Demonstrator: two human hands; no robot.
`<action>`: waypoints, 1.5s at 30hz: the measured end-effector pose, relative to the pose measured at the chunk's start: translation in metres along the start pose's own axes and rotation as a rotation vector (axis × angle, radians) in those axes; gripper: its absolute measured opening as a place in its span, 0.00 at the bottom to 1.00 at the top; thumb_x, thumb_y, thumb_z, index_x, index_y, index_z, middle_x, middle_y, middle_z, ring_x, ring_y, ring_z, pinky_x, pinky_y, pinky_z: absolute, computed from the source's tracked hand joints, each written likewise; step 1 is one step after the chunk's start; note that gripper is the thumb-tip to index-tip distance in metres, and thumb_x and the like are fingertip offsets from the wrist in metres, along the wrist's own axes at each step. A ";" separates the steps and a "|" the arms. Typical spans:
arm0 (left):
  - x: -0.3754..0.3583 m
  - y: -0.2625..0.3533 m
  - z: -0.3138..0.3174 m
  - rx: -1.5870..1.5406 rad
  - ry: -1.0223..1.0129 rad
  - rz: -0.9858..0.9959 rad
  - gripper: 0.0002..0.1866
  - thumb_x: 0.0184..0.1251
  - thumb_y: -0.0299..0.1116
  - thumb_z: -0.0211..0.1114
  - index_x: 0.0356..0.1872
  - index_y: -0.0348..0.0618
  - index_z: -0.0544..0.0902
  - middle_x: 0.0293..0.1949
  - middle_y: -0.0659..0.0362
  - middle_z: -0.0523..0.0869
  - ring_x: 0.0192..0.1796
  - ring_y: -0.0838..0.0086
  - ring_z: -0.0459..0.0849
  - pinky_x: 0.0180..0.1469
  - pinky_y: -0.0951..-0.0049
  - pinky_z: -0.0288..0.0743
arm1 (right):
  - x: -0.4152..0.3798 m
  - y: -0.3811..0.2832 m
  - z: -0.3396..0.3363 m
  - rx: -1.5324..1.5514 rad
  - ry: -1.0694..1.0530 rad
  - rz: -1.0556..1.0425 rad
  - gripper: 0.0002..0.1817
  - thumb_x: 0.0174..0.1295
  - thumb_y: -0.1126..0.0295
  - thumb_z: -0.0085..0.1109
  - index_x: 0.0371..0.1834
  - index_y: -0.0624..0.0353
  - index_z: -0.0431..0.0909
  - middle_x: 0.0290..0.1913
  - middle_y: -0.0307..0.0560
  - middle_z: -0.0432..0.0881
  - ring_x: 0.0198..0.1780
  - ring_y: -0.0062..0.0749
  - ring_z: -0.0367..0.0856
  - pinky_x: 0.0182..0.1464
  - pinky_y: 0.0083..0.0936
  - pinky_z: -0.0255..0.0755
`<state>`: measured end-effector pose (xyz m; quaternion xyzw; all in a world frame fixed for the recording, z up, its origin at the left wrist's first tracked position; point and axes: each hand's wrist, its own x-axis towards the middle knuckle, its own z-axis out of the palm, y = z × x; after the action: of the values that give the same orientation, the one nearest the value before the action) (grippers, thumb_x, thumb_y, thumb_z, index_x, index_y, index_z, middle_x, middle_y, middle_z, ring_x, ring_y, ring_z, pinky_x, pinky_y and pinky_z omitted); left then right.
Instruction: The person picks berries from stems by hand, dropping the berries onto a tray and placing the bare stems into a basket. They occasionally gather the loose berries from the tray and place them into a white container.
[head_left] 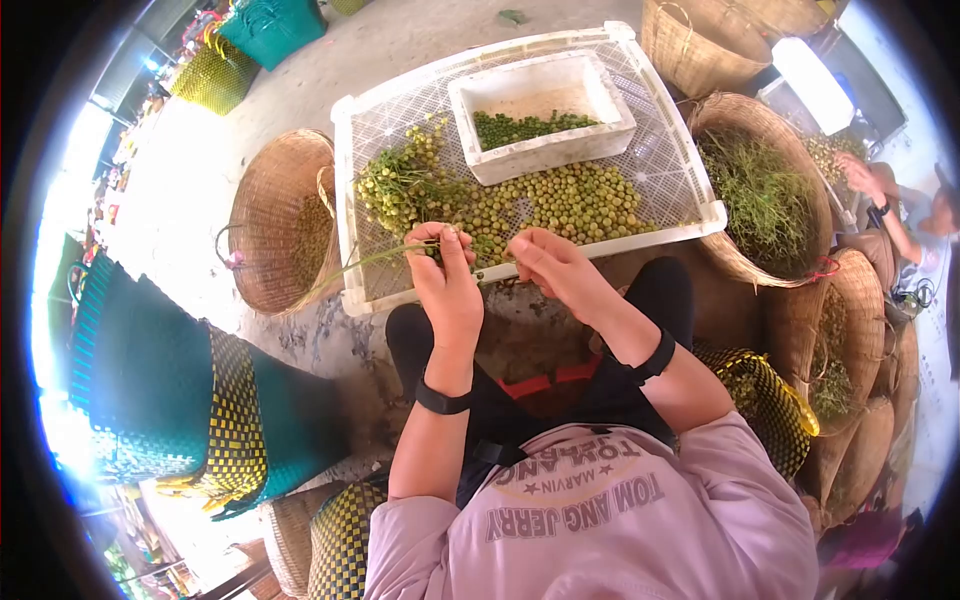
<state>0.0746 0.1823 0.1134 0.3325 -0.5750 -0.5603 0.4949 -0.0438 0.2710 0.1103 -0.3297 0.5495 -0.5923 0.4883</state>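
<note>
My left hand [448, 285] is closed around a thin green stem [375, 257], which sticks out to the left. Dark green bits show between its fingers. To its right, my right hand [566, 272] has thumb and fingers pinched together; whatever they hold is too small to make out. Both hands hover over the near edge of a white mesh tray [685, 190]. On it lie round yellow-green fruits [580, 200], with a bunch of fruiting stems [400, 180] at the left. Small dark green fruits [530, 128] lie in a white foam box [550, 160] on the tray.
A wicker basket [270, 190] stands left of the tray, another full of green stems [765, 190] stands right. More baskets [850, 310] line the right side, near another person's hand [858, 175]. Teal woven bags [150, 370] are at left.
</note>
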 end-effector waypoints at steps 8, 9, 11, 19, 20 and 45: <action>-0.003 -0.004 -0.006 -0.004 0.062 0.040 0.04 0.75 0.30 0.51 0.42 0.43 0.68 0.33 0.62 0.76 0.32 0.83 0.71 0.36 0.81 0.69 | -0.003 0.014 -0.004 0.580 0.028 0.126 0.12 0.72 0.59 0.46 0.38 0.54 0.74 0.27 0.33 0.72 0.21 0.14 0.59 0.21 0.14 0.51; -0.004 -0.002 -0.007 -0.011 0.059 0.027 0.04 0.75 0.31 0.51 0.42 0.43 0.68 0.33 0.62 0.76 0.31 0.83 0.71 0.36 0.81 0.69 | -0.004 0.015 -0.005 0.596 0.023 0.137 0.12 0.72 0.59 0.46 0.38 0.54 0.74 0.27 0.33 0.72 0.20 0.14 0.59 0.21 0.14 0.50; -0.004 0.000 -0.007 -0.018 0.055 0.012 0.04 0.75 0.31 0.51 0.42 0.43 0.68 0.33 0.62 0.76 0.31 0.83 0.71 0.36 0.81 0.69 | -0.005 0.016 -0.007 0.508 -0.017 0.127 0.12 0.72 0.59 0.46 0.38 0.53 0.73 0.27 0.33 0.72 0.20 0.13 0.58 0.21 0.14 0.50; -0.003 -0.004 -0.006 0.020 0.052 0.003 0.04 0.75 0.31 0.50 0.41 0.43 0.68 0.32 0.62 0.75 0.30 0.83 0.70 0.35 0.81 0.69 | -0.008 0.014 -0.003 0.310 -0.025 0.072 0.13 0.72 0.59 0.45 0.33 0.53 0.70 0.25 0.30 0.65 0.19 0.12 0.54 0.21 0.14 0.48; -0.002 -0.005 -0.008 0.023 0.056 0.003 0.04 0.75 0.31 0.50 0.41 0.43 0.68 0.32 0.62 0.75 0.30 0.83 0.70 0.35 0.81 0.69 | -0.009 0.014 -0.005 0.405 -0.051 0.059 0.12 0.72 0.59 0.46 0.32 0.52 0.69 0.25 0.29 0.65 0.19 0.11 0.53 0.21 0.14 0.47; -0.001 -0.003 0.002 0.037 -0.435 -0.358 0.09 0.72 0.34 0.57 0.43 0.39 0.73 0.31 0.61 0.81 0.30 0.83 0.76 0.34 0.81 0.72 | 0.020 0.014 -0.012 -0.056 0.083 -0.235 0.08 0.68 0.70 0.55 0.34 0.61 0.71 0.28 0.37 0.76 0.30 0.14 0.70 0.33 0.17 0.64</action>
<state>0.0731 0.1837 0.1105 0.3096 -0.6102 -0.6862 0.2468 -0.0580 0.2568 0.0916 -0.3804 0.5432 -0.6430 0.3830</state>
